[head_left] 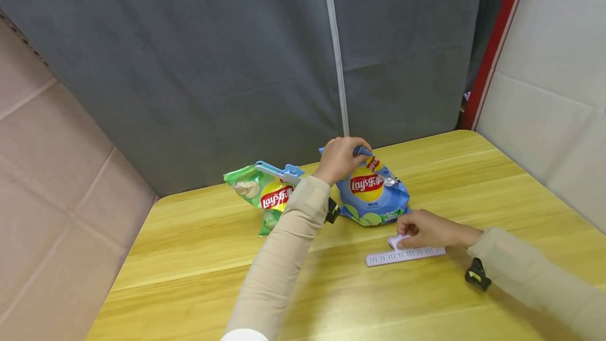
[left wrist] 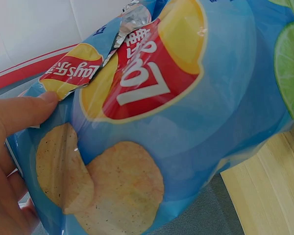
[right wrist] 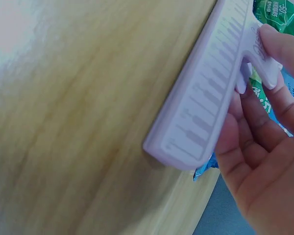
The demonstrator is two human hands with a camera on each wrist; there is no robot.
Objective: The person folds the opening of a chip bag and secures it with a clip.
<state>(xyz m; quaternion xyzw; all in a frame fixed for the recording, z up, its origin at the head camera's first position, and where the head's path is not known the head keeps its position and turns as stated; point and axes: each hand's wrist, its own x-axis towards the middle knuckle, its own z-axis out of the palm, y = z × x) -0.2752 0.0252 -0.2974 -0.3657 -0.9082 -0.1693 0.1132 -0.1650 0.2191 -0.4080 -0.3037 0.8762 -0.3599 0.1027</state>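
Observation:
A blue Lay's chip bag (head_left: 366,196) stands on the table, its top folded over. My left hand (head_left: 342,158) grips that folded top, and in the left wrist view the thumb (left wrist: 32,111) presses the flap near the small logo. To the right, my right hand (head_left: 426,229) pinches the handle of a lilac bag clip (head_left: 404,257) between thumb and fingers. Its long bar, marked with a row of raised shapes, shows in the right wrist view, low over the wood. Left of the blue bag lies a green Lay's bag (head_left: 272,199) with a light-blue clip (head_left: 279,171) across its top.
The wooden table (head_left: 199,272) reaches back to a grey curtain (head_left: 213,67). A pale padded panel (head_left: 52,172) stands along the left side, and a white panel (head_left: 554,93) with a red edge along the right.

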